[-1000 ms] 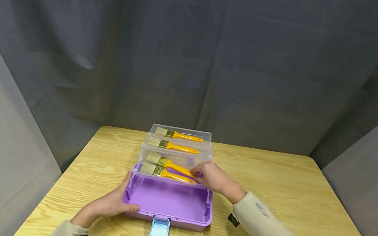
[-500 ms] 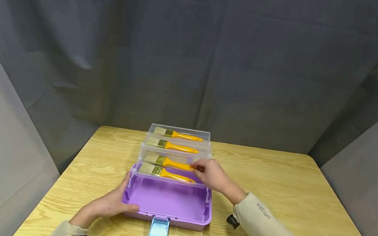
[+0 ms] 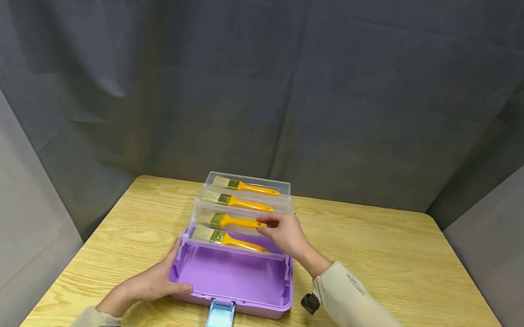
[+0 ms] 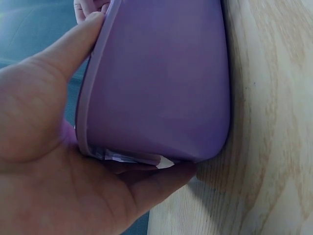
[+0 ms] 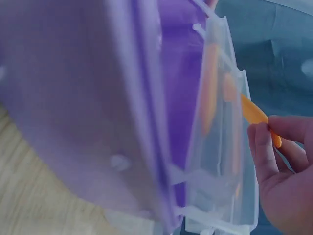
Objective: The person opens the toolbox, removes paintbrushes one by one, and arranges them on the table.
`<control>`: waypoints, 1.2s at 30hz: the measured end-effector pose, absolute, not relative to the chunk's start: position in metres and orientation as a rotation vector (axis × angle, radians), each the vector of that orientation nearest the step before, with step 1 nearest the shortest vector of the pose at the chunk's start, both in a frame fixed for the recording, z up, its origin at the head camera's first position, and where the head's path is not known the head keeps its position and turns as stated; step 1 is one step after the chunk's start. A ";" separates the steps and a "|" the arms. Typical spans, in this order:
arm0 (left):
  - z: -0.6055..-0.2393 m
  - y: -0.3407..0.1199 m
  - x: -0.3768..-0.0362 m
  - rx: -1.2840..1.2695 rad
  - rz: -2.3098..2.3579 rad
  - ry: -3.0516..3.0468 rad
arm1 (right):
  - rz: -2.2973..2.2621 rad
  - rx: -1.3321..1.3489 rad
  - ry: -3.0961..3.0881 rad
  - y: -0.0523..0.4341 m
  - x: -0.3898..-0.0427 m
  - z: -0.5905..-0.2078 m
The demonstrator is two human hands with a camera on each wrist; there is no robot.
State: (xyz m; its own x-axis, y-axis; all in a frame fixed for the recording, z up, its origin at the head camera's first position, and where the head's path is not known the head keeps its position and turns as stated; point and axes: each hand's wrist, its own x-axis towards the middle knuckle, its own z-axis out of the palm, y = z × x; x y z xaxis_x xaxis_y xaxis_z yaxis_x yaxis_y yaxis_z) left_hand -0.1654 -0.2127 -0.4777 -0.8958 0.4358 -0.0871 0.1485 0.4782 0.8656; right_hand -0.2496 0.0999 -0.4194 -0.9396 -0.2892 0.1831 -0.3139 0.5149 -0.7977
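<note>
Clearly, right fingers [image 5: 265,155] pinch 1 yellow brush [image 3: 239,222], left fingers [image 4: 159,188] clasping a purple box [image 3: 231,275].

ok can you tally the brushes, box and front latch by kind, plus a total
Yellow-handled paintbrushes: 4, one pinched by the right hand
Purple box: 1, held by the left hand
Light blue latch: 1
Total: 6
</note>
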 end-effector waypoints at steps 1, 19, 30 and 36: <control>-0.478 -0.213 -0.165 0.499 1.383 2.435 | 1.447 0.530 -2.725 0.098 -0.250 -0.418; -0.473 -0.211 -0.167 0.534 1.360 2.422 | 1.690 0.480 -2.577 0.122 -0.244 -0.408; -0.469 -0.209 -0.165 0.505 1.305 2.448 | 1.999 0.437 -2.405 0.194 -0.233 -0.402; -0.470 -0.210 -0.167 0.534 1.352 2.449 | 2.428 0.527 -2.115 0.244 -0.227 -0.407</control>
State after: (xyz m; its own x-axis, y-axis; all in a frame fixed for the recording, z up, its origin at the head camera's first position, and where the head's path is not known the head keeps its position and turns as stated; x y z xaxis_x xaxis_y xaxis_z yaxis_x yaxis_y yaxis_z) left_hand -0.1670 -0.2097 -0.4696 -0.8881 0.4535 -0.0749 0.1783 0.4901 0.8532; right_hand -0.2268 0.2435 -0.4071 -0.9407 -0.2983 0.1615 -0.1190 -0.1555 -0.9806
